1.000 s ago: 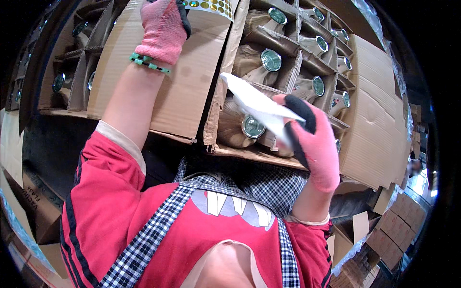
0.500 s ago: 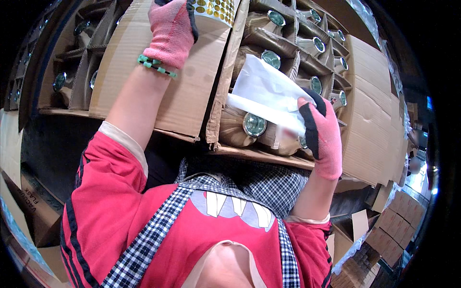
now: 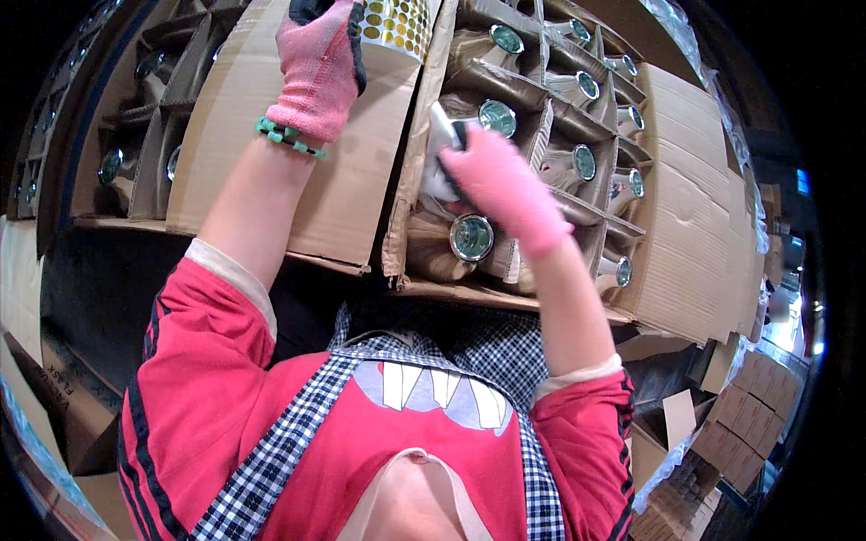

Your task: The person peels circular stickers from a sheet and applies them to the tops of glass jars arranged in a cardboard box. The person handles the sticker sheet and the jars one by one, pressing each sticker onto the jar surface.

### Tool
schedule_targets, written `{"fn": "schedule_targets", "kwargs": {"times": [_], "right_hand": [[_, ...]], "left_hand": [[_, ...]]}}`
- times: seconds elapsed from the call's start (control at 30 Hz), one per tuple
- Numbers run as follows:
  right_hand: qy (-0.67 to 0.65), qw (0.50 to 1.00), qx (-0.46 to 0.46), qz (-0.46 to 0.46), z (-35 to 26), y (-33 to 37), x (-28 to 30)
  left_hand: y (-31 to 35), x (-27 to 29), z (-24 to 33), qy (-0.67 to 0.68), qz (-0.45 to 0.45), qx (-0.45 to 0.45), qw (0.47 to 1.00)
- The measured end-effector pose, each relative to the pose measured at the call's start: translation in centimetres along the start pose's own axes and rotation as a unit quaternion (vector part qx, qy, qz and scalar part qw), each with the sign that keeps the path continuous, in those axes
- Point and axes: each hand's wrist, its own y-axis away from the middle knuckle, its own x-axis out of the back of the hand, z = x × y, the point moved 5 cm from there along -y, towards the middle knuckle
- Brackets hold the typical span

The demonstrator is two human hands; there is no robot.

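Observation:
My left hand (image 3: 317,77), in a pink glove with a dark palm, is closed at the edge of a sheet of round gold stickers (image 3: 397,29) above a cardboard flap. Its fingertips are partly hidden at the top of the picture. My right hand (image 3: 505,185), gloved alike and slightly blurred, is closed on a crumpled white sheet (image 3: 438,149); whether it is cloth or paper I cannot tell. That sheet is between glass flasks with silvery rims, beside a flask (image 3: 471,237) in the near left compartment and another flask (image 3: 497,118) beyond it.
Cardboard dividers (image 3: 544,144) separate several flasks in the open carton. A folded-out flap (image 3: 690,198) lies along its right side. At the left, another divided carton (image 3: 144,162) holds more flasks. Stacked brown boxes (image 3: 749,415) stand at the lower right.
My right hand has swung left across the carton with the white sheet, which was spread over the flasks and is now bunched at the left compartments. My left hand has barely moved.

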Motion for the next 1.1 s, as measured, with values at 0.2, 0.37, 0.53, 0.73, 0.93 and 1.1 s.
{"fn": "schedule_targets", "kwargs": {"times": [0.2, 0.37, 0.53, 0.73, 0.93, 1.1], "right_hand": [[0.022, 0.976, 0.096, 0.192, -1.3, 2.1, 0.9], [0.066, 0.975, 0.129, 0.171, 0.8, 0.9, -1.9], [-0.042, 0.965, 0.095, 0.243, 1.5, 2.9, 0.1], [-0.051, 0.87, 0.165, 0.463, 1.8, 11.6, 6.9], [0.065, 0.778, 0.23, 0.581, 3.5, 13.8, 6.3], [-0.357, 0.714, 0.203, 0.568, 7.3, 11.9, 6.0]], "left_hand": [[-0.3, 1.3, 0.1, -0.04, 0.018, 0.003, 0.999], [0.3, 0.0, -0.4, -0.003, 0.004, -0.014, 1.0], [-0.3, 0.6, -0.6, -0.045, 0.026, -0.027, 0.998], [0.3, -0.2, 0.1, -0.072, -0.016, -0.007, 0.997], [-1.7, 3.4, 1.6, -0.261, -0.06, 0.109, 0.957], [1.7, 0.4, 5.4, -0.841, 0.025, -0.21, 0.498]]}}
